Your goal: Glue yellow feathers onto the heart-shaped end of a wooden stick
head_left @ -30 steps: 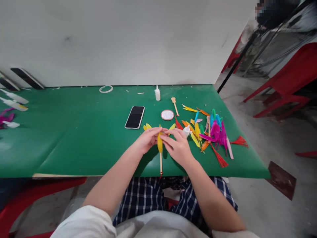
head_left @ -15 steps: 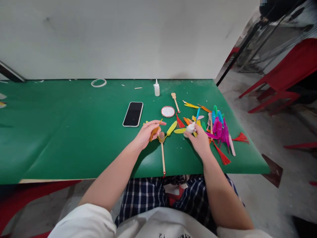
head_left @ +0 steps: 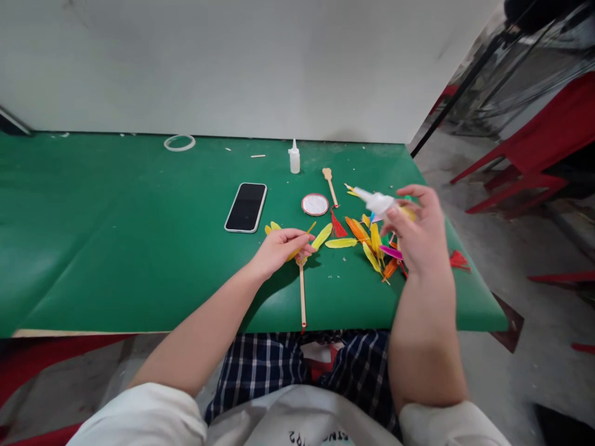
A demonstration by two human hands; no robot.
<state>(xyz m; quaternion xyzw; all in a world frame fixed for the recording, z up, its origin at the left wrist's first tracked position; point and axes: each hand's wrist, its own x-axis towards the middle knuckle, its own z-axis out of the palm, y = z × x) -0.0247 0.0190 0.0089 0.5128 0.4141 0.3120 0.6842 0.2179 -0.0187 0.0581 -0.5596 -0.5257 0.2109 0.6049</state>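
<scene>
My left hand (head_left: 279, 249) rests on the green table (head_left: 116, 248) with its fingers pinched on a yellow feather (head_left: 297, 249), at the head of a thin wooden stick (head_left: 302, 294) that lies toward the front edge. My right hand (head_left: 416, 232) is raised above a pile of coloured feathers (head_left: 372, 238) and grips a small white glue bottle (head_left: 379, 202), nozzle pointing left. Loose yellow feathers (head_left: 332, 238) lie between the two hands.
A black phone (head_left: 246, 206) lies left of centre. A round white lid (head_left: 315, 204), a wooden spoon-shaped stick (head_left: 330, 183) and a second glue bottle (head_left: 294, 158) stand behind. A white ring (head_left: 179, 143) lies by the wall. Red chairs (head_left: 534, 142) stand at the right.
My right hand left the stick, took the white glue bottle from beside the feather pile and lifted it up to the right. My left hand stays on the yellow feather.
</scene>
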